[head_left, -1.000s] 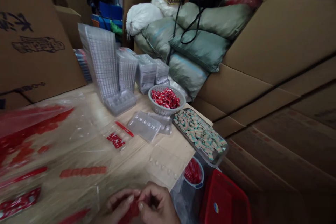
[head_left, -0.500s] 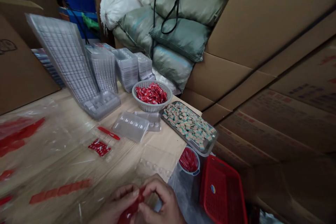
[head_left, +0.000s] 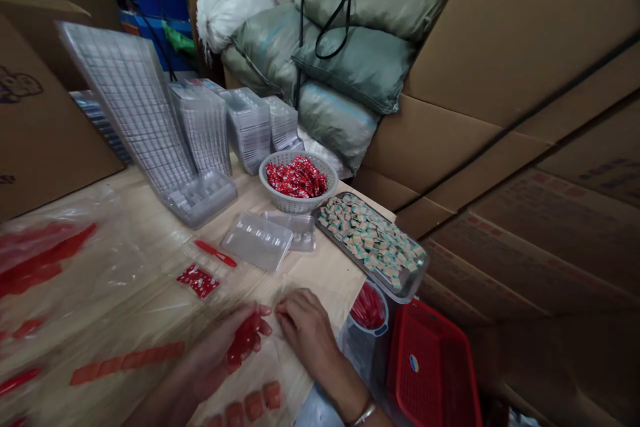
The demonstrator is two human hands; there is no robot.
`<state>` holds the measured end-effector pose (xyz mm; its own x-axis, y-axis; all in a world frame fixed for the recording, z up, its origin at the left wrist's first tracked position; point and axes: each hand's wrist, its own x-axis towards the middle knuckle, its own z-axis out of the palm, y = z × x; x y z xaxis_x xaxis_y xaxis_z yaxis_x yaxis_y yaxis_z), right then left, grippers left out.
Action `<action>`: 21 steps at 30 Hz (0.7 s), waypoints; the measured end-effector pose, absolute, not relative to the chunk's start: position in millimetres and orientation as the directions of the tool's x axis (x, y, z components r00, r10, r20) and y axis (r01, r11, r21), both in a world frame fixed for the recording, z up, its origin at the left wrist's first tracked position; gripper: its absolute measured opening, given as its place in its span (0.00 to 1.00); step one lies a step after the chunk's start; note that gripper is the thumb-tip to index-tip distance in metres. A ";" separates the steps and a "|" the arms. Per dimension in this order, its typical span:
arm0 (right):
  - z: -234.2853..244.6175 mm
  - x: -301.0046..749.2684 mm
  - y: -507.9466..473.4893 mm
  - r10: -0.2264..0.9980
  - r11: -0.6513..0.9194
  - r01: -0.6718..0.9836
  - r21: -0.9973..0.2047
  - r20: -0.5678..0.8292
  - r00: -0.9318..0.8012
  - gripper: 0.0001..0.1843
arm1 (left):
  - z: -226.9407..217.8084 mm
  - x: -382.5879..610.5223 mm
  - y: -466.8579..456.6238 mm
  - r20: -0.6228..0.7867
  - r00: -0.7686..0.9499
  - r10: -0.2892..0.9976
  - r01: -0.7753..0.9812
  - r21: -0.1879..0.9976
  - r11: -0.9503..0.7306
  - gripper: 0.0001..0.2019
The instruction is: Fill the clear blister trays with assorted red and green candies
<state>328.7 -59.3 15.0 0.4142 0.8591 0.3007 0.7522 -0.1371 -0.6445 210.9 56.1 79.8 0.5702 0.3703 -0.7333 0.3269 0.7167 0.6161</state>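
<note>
My left hand [head_left: 231,339] is half curled, palm turned inward, around a glossy red strip [head_left: 243,343]. What kind of piece this is cannot be told. Beside it, my right hand [head_left: 307,327] bends its fingers down at the tabletop, the tips pinched together; anything in them is hidden. A row of orange-red square pieces [head_left: 254,404] lies just below my hands. Farther off are a small red-and-white packet [head_left: 199,280], a red tweezer-like tool [head_left: 215,253] and a clear molded plastic tray [head_left: 257,240].
Tall stacks of clear trays [head_left: 130,100] stand at the back left. A grey basket [head_left: 299,205] holds red packets; a clear tray [head_left: 410,293] holds many small tan-and-green pieces. Below the table's right edge are a tub of red pieces [head_left: 369,307] and a red basket [head_left: 435,360]. Cardboard boxes [head_left: 490,47] line the right.
My hands have come apart and moved forward over the table. The red strip they both pinched stays with my left hand. The row of orange-red squares has come into view beneath them.
</note>
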 end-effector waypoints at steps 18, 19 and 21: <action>44.8 303.8 -67.9 0.802 -0.115 -0.012 -0.993 -0.100 0.589 0.01 | 67.2 199.1 26.8 -0.557 0.702 0.443 0.305 0.798 0.520 0.15; 43.1 303.3 -69.1 0.795 -0.101 -0.119 -0.988 -0.152 0.588 0.03 | 69.1 198.3 25.7 -0.531 0.697 0.482 0.292 0.824 0.485 0.15; 41.3 301.1 -71.9 0.787 -0.072 -0.313 -0.947 -0.247 0.566 0.10 | 70.5 196.1 24.2 -0.485 0.700 0.524 0.254 0.855 0.452 0.17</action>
<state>301.1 -71.9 41.3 0.5661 0.7866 -0.2467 -0.3129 -0.0718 -0.9471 196.1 24.2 70.5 0.7002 0.5239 -0.4849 0.2539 0.4521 0.8551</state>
